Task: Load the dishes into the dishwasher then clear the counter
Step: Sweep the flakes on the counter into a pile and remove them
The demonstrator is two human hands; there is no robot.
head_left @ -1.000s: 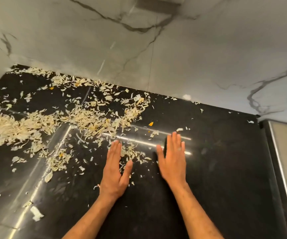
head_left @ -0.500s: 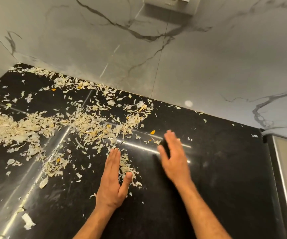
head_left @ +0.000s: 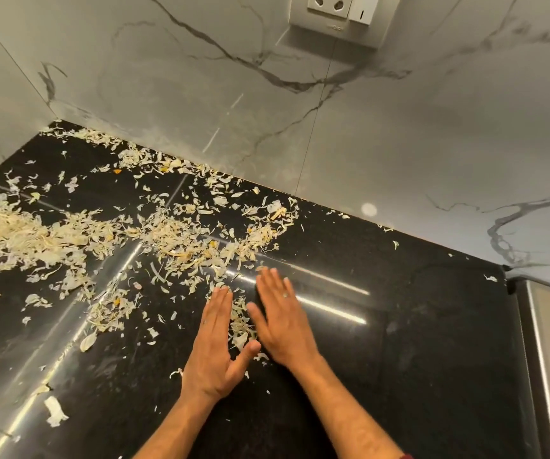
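Pale vegetable peelings (head_left: 181, 240) lie scattered over the glossy black counter (head_left: 415, 342), thickest at the left edge. My left hand (head_left: 214, 346) lies flat on the counter with fingers straight, its thumb stretched to the right. My right hand (head_left: 283, 319) is flat too, fingers straight and angled toward the left hand. A small heap of peelings (head_left: 240, 323) sits trapped in the narrow gap between the two hands. Neither hand holds anything.
A grey marble wall (head_left: 267, 134) rises behind the counter, with a white socket and switch plate (head_left: 343, 14) at the top. A steel appliance edge (head_left: 545, 359) borders the counter on the right. A larger torn scrap (head_left: 55, 415) lies near the front left.
My right hand has swept left toward my left hand, closing the gap and pushing peelings together between them. The view has tilted upward, showing the socket.
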